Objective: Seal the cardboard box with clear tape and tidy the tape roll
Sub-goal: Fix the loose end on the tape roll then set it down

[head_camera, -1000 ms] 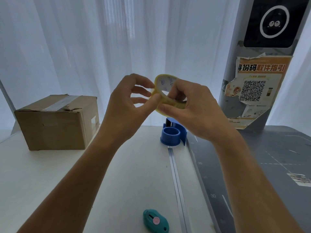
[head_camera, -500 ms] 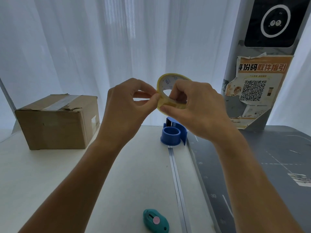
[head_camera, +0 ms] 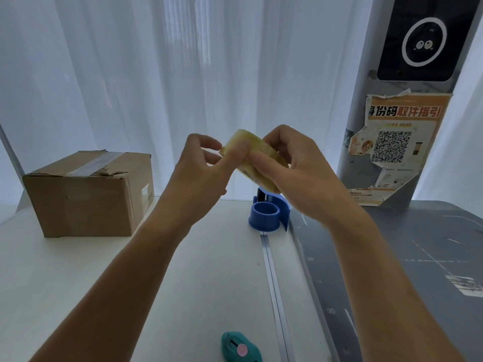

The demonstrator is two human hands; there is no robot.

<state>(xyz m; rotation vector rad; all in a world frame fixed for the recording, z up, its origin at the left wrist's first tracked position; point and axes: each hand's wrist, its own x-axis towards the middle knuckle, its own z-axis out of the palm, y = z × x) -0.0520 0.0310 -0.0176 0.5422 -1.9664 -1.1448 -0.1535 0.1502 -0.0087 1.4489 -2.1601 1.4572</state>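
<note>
I hold a yellowish roll of clear tape [head_camera: 254, 155] in the air over the middle of the table. My right hand [head_camera: 295, 168] grips the roll from the right. My left hand [head_camera: 201, 173] touches its left side, thumb pressed on the outer band, other fingers curled. The roll's outer face points at me, its hole hidden. A brown cardboard box [head_camera: 86, 194] stands at the back left of the table, with a strip of tape along its top seam.
A blue tape dispenser [head_camera: 268, 214] stands on the white table [head_camera: 78, 283] below my hands. A teal box cutter [head_camera: 239, 348] lies at the near edge. A grey cutting mat [head_camera: 405, 270] covers the right side. White curtains and a pillar with a poster [head_camera: 400, 142] stand behind.
The roll has turned in my hands: its open hole faced me before, its outer band faces me now. Both hands have dropped slightly and my left thumb has slid onto the band.
</note>
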